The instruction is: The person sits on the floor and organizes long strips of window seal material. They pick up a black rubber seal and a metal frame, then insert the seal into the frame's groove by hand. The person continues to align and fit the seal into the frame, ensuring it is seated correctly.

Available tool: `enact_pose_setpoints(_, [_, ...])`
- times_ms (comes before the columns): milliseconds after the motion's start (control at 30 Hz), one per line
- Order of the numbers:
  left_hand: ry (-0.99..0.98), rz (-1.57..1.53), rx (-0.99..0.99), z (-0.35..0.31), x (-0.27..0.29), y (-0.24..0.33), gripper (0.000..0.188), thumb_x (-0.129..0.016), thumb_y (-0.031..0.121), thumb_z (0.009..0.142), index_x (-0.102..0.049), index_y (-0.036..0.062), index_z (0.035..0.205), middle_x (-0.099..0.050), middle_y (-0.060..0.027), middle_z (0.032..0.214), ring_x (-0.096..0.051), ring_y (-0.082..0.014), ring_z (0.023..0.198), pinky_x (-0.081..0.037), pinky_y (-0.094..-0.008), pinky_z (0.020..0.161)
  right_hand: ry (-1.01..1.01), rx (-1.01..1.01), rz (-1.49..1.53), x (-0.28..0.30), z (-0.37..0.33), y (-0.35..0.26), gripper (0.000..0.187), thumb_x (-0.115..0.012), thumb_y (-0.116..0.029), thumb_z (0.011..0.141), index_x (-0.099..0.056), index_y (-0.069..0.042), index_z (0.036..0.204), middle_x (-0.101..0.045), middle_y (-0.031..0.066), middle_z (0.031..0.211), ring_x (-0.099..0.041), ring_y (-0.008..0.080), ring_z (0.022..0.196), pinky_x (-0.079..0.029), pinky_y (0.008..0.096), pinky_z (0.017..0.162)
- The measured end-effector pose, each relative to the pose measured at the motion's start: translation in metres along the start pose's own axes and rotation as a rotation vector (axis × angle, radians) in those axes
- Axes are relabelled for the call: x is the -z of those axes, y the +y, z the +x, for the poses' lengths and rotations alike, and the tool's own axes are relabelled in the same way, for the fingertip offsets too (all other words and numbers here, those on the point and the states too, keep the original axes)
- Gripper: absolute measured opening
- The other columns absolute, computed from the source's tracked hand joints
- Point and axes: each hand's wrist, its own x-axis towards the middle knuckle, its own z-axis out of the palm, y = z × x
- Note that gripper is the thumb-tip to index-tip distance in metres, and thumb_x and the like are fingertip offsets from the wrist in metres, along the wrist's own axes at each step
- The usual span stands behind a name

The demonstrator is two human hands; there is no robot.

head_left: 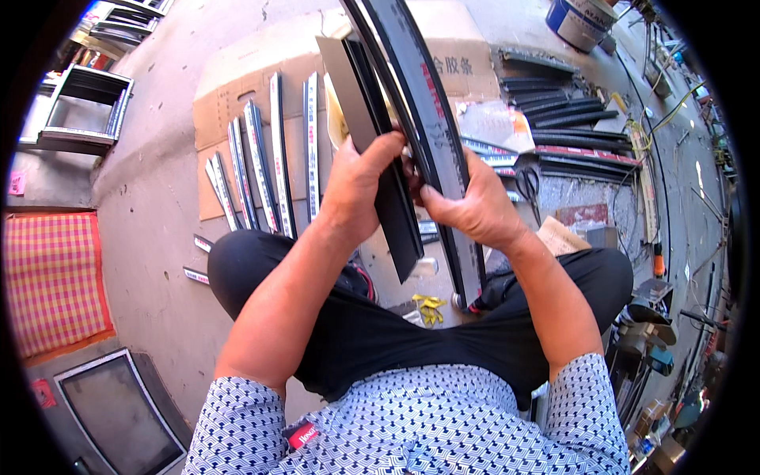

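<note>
My left hand (355,184) is closed round a shorter dark frame profile (397,237) with a brownish flat face and black ribs. My right hand (480,204) grips a long frame profile (419,87), black-edged with a grey film-covered face and red print, which runs past the top of the view. Both pieces stand steeply tilted, side by side, between my knees. My thumbs lie along them, and the fingertips behind are partly hidden. Below, yellow scraps (428,309) lie on the floor beside my foot.
Several film-covered strips (261,166) lie on flattened cardboard (218,103) ahead to the left. Black profiles (570,111) are piled to the right, near scissors (529,184). A bucket (578,24) stands far right. Frames (87,107) and a checked cloth (55,285) are at the left.
</note>
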Motion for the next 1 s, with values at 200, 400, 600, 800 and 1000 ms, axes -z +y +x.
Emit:
enact_pose_setpoints(200, [0.081, 0.001, -0.076, 0.003, 0.005, 0.003, 0.027, -0.069, 0.02, 0.097, -0.063, 0.0029, 0.116, -0.066, -0.0073, 0.097, -0.064, -0.0169, 0.081, -0.056, -0.0337, 0.074, 0.022, 0.013, 0.123, 0.008, 0.001, -0.001, 0.043, -0.069, -0.008, 0.097, -0.054, 0.0, 0.137, -0.073, 0.0137, 0.117, -0.074, 0.021, 0.103, -0.061, 0.0385, 0.096])
enact_pose_setpoints(400, [0.103, -0.015, -0.076, 0.005, 0.015, 0.004, 0.021, -0.07, 0.018, 0.098, -0.063, 0.0024, 0.109, -0.064, -0.0055, 0.095, -0.063, -0.015, 0.082, -0.055, -0.0312, 0.075, 0.118, 0.141, 0.158, 0.037, 0.001, -0.007, 0.06, -0.076, -0.036, 0.094, -0.058, 0.0, 0.139, -0.071, 0.0197, 0.126, -0.073, 0.0278, 0.115, -0.061, 0.0424, 0.103])
enact_pose_setpoints(600, [0.141, 0.068, -0.039, 0.003, 0.007, 0.006, 0.02, -0.07, 0.018, 0.096, -0.063, 0.004, 0.107, -0.063, -0.0048, 0.088, -0.064, -0.0156, 0.078, -0.055, -0.029, 0.072, 0.128, 0.243, 0.379, 0.062, 0.0, -0.016, 0.057, -0.067, -0.021, 0.097, -0.05, -0.001, 0.148, -0.059, 0.0216, 0.143, -0.061, 0.0312, 0.133, -0.055, 0.0416, 0.113])
enact_pose_setpoints(800, [0.111, 0.153, -0.037, 0.003, 0.005, 0.006, 0.022, -0.07, 0.016, 0.092, -0.06, 0.004, 0.107, -0.063, -0.0044, 0.085, -0.065, -0.0142, 0.073, -0.055, -0.0302, 0.067, 0.223, 0.43, 0.555, 0.084, -0.001, -0.038, 0.066, -0.06, -0.009, 0.095, -0.036, -0.003, 0.156, -0.052, 0.0185, 0.151, -0.046, 0.0304, 0.147, -0.03, 0.0497, 0.13])
enact_pose_setpoints(1000, [0.023, 0.204, 0.041, -0.001, -0.002, -0.002, 0.028, -0.071, 0.015, 0.091, -0.058, 0.0043, 0.113, -0.064, -0.0054, 0.076, -0.062, -0.0143, 0.064, -0.053, -0.0279, 0.064, 0.317, 0.642, 0.64, 0.108, -0.008, -0.055, 0.057, -0.06, 0.001, 0.093, -0.049, -0.005, 0.148, -0.057, 0.0156, 0.148, -0.045, 0.0337, 0.149, -0.026, 0.0583, 0.131])
